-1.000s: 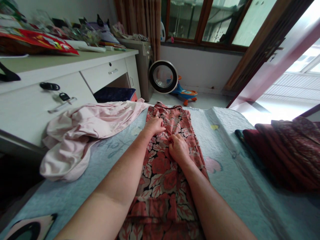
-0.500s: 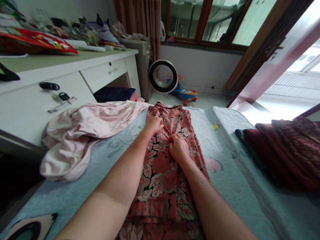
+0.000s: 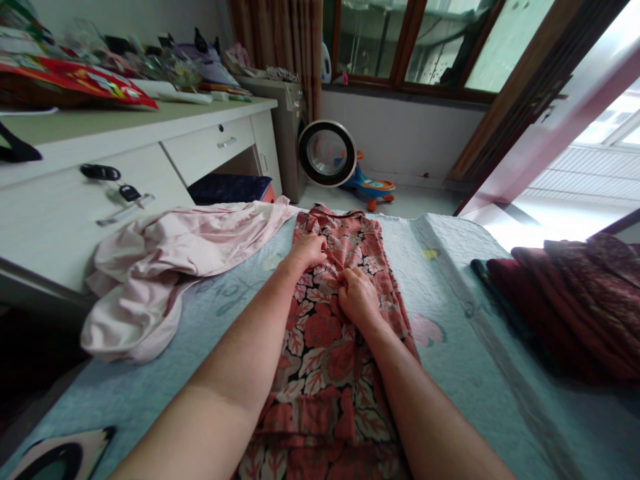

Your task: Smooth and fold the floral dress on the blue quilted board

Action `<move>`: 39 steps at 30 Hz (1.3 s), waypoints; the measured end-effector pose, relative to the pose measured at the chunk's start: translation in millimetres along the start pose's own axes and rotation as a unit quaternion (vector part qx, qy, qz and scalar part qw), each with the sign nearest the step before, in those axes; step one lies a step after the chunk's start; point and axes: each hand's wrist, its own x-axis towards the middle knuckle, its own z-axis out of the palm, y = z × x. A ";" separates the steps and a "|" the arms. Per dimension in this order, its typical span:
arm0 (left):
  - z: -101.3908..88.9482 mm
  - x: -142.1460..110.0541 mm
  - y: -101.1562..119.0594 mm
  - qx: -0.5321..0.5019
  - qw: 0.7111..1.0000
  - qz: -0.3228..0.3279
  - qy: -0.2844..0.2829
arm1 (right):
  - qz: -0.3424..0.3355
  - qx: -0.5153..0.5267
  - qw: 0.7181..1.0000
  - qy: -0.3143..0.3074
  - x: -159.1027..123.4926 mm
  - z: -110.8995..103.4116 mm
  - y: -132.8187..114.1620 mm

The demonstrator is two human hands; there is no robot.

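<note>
A red floral garment [image 3: 320, 327], patterned with leaves and black gaps, lies lengthwise before me on the pale blue bedspread [image 3: 450, 320]; its collar-like end points away. Both hands are on its upper part. My left hand [image 3: 309, 252] is closed, pinching the cloth left of the front's middle. A little nearer and to the right, my right hand [image 3: 359, 293] is also closed on the fabric, fingers curled under. The cloth puckers between them. To the left lies a crumpled pale pink garment [image 3: 165, 260].
Folded dark red clothes [image 3: 570, 307] are stacked at the right. A white desk [image 3: 135, 133] with cluttered top runs along the left. Beyond the bed are a washing machine's open round door [image 3: 327, 153] and a blue ride-on toy [image 3: 370, 185].
</note>
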 end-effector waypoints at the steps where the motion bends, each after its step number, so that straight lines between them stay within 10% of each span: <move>1: 0.2 -0.2 0.2 -0.001 1.000 -0.001 0.000 | 0.000 0.000 1.000 -0.001 -0.1 -0.2 -0.2; 39: 8.1 -1.8 1.7 0.001 0.998 -0.021 0.067 | -0.003 0.004 1.000 0.003 -0.2 0.7 1.2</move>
